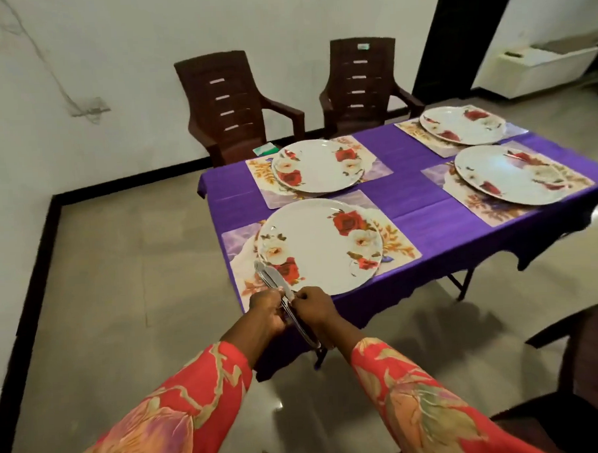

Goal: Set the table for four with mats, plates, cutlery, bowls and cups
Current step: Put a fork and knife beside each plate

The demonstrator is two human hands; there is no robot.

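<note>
You hold a bundle of shiny metal cutlery in the lower middle of the frame, just at the near edge of the table with the purple cloth. Your left hand is curled around the handles, and your right hand pinches the same bundle from the other side, probably to pull one piece apart from the rest. The tips point toward the nearest white round plate with red roses, which lies on a floral rectangular mat, so this place seems to be served first. Three other rose plates on mats fill the middle and the right of the frame; bowls and cups are not seen. Two brown plastic chairs stand in the upper middle. One has a small label, too blurred to read.
</note>
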